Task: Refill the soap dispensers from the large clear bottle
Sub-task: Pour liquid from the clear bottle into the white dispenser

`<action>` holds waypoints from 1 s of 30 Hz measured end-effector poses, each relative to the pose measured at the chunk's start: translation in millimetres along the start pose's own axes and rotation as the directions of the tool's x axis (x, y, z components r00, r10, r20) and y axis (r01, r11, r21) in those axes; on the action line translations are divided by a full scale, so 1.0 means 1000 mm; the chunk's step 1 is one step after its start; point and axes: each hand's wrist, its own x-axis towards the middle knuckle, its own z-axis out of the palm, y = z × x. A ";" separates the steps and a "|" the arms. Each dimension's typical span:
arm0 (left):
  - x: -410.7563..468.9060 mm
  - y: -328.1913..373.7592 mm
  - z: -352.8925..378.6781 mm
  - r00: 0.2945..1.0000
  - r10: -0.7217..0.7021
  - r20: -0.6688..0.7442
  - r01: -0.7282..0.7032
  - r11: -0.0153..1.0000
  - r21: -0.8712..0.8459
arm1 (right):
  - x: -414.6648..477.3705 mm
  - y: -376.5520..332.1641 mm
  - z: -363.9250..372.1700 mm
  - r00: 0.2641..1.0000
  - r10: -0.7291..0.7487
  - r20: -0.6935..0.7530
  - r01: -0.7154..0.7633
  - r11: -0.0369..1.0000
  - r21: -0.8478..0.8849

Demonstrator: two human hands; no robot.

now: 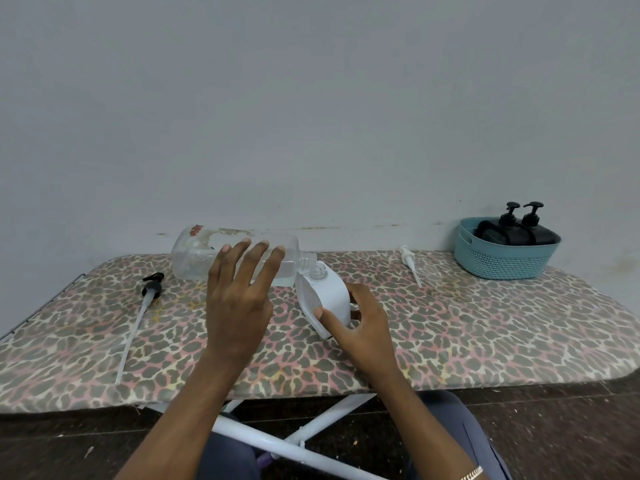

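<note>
The clear bottle, tipped sideways over the middle of the board with its mouth at the white dispenser, looks near-empty, light and slippery (best held round its broad middle), where the left hand spreads straight fingers while the right hand grips the tilted dispenser.

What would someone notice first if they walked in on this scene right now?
The large clear bottle tipped on its side at the middle of the leopard-print board, its neck over the open white dispenser, with the left hand spread across it and the right hand gripping the dispenser. Next, the teal basket at the far right corner holding two black pump bottles.
</note>
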 end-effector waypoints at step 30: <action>0.000 0.001 -0.001 1.000 0.009 -0.020 -0.009 1.000 0.004 | -0.001 -0.001 -0.001 1.000 0.000 0.002 0.000 1.000 0.001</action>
